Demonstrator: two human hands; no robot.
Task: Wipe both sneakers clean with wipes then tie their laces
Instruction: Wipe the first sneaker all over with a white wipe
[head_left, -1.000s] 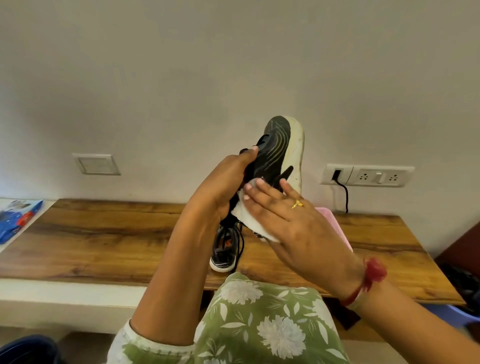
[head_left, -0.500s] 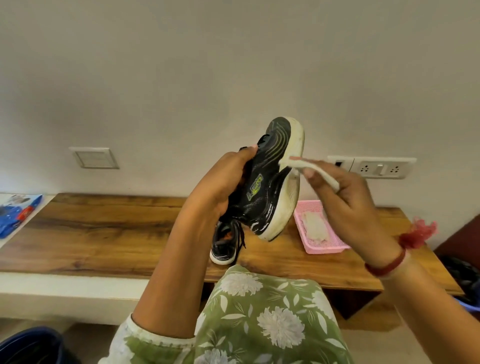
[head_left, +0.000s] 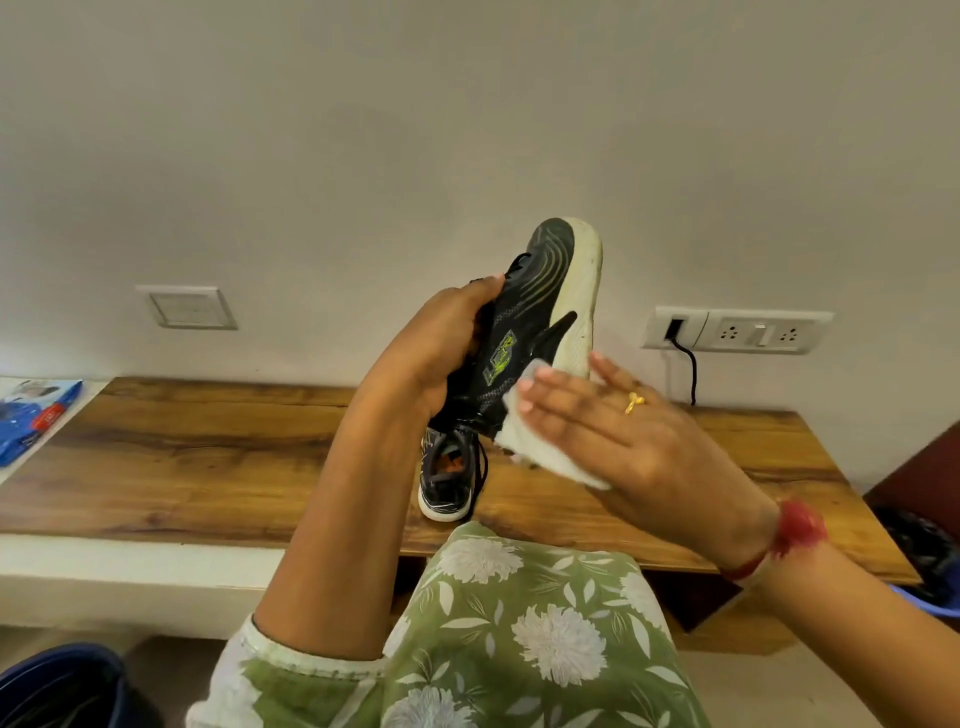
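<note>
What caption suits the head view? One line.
Left hand grips a black sneaker; right hand presses a wipe against it.

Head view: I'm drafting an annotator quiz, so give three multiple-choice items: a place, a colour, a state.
1. Where is the second sneaker? A on the wooden table; B on the floor; C in a drawer.
2. What colour is the sole rim of the held sneaker? A red; B white; C blue.
3. What is the right hand doing? A pressing a wipe on the held sneaker; B hanging empty; C tying laces.
Key: 1A, it stands on the table; 2B, pale rim beside black upper; 3A, straight fingers flatten the wipe against it.
</note>
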